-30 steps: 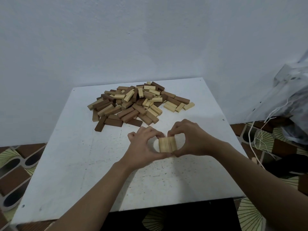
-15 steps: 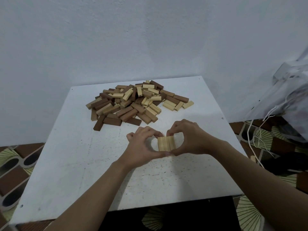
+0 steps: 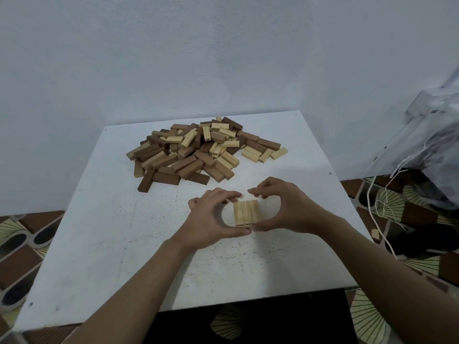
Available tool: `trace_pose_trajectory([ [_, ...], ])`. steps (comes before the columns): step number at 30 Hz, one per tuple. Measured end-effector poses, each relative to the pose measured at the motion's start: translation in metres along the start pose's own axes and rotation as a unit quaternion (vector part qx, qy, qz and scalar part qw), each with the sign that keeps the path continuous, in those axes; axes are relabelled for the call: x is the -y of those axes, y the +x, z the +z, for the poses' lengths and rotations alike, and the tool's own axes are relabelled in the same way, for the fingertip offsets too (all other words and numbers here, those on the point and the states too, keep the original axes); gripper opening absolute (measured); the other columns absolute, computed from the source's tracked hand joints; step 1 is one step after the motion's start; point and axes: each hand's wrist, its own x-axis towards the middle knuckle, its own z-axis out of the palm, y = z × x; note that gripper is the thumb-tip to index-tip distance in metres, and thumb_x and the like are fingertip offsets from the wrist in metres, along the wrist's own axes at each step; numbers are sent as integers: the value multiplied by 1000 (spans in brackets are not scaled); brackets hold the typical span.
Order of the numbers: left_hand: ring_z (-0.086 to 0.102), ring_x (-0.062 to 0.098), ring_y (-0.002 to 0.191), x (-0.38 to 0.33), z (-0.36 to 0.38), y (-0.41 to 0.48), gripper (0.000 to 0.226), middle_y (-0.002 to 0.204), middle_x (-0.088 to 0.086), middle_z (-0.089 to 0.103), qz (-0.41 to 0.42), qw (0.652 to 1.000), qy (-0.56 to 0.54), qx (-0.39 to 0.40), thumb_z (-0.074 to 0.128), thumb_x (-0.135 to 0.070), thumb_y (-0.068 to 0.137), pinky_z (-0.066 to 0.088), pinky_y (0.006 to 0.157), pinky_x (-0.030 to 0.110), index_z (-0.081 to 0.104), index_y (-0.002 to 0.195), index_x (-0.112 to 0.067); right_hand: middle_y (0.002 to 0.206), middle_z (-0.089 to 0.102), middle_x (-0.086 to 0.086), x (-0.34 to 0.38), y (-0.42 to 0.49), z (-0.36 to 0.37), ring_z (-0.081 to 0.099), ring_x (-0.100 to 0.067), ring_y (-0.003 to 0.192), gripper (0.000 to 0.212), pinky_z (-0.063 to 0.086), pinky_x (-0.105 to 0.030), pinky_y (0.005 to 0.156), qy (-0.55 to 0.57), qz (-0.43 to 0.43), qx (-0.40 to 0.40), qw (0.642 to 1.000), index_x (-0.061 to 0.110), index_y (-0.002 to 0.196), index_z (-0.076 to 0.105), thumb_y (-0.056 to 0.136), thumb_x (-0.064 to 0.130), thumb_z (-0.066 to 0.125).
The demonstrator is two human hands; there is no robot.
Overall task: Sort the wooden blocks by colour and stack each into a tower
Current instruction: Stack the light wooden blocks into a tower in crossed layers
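Observation:
Three light wooden blocks (image 3: pixel 247 212) lie side by side as a flat row on the white table (image 3: pixel 104 244). My left hand (image 3: pixel 211 219) curls around the row's left side, with its index fingertip at the far left corner and its thumb against the near ends. My right hand (image 3: pixel 285 207) cups the right side, its thumb at the near ends and its fingertips just off the far ends. A mixed heap of light and dark brown blocks (image 3: pixel 198 152) lies behind them.
The table stands against a pale wall. A few light blocks (image 3: pixel 263 153) lie at the heap's right edge. To the right, beside the table, sits a plastic bag (image 3: pixel 432 150) with white cords (image 3: pixel 382 212) hanging over a patterned floor.
The fingers of both hands have lifted back from the far ends of the light blocks, so the whole row now shows. The view has shifted slightly.

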Motion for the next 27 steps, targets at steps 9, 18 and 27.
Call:
trace_pose_trajectory([
  [9, 49, 3, 124, 4, -2, 5, 70, 123, -24, 59, 9, 999, 16, 30, 89, -61, 64, 31, 106, 53, 62, 125, -42, 111, 55, 31, -9, -5, 6, 54, 3, 104, 72, 47, -18, 79, 18, 1, -25, 1000, 32, 131, 63, 66, 50, 88],
  [18, 51, 9, 123, 7, 4, 7, 66, 118, -19, 62, 22, 1000, -4, 20, 80, -75, 61, 39, 100, 59, 65, 118, -44, 111, 63, 21, -11, -1, 11, 58, -5, 102, 67, 56, -30, 80, 28, -2, -24, 999, 28, 126, 68, 66, 48, 89],
  [27, 51, 10, 120, 8, 7, 6, 62, 114, -21, 64, 40, 999, 13, -6, 78, -71, 63, 32, 97, 59, 69, 115, -39, 105, 60, 27, -13, 1, 12, 57, -2, 99, 62, 53, -23, 77, 30, -13, -25, 999, 32, 122, 68, 65, 49, 89],
])
